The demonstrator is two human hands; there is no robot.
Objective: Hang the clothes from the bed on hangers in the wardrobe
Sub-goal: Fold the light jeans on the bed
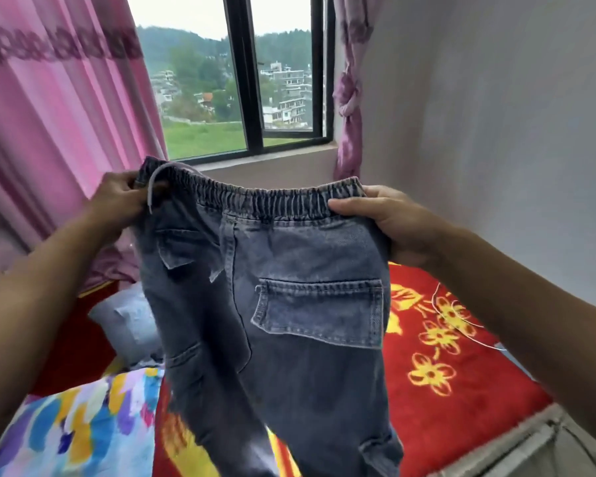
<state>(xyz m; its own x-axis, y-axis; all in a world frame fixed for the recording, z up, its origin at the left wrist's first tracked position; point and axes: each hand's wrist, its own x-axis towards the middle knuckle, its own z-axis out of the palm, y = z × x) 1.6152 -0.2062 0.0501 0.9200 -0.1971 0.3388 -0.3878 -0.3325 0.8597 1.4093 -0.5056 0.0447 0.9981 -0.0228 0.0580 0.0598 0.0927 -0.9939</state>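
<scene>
- Jeans (289,304): blue denim, elastic waistband, held up over the bed (455,390), legs hanging down.
- Left hand (117,197): pinches the waistband's left end, by the drawstring.
- Right hand (389,222): grips the waistband's right end, thumb in front.
- Bedding: red floral blanket; multicoloured cloth (76,425) near left.
- Window (255,80): far; pink curtain (49,98) at left.

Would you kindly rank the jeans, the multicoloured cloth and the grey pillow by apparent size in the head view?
Largest to smallest:
jeans
multicoloured cloth
grey pillow, partly hidden behind the jeans
</scene>
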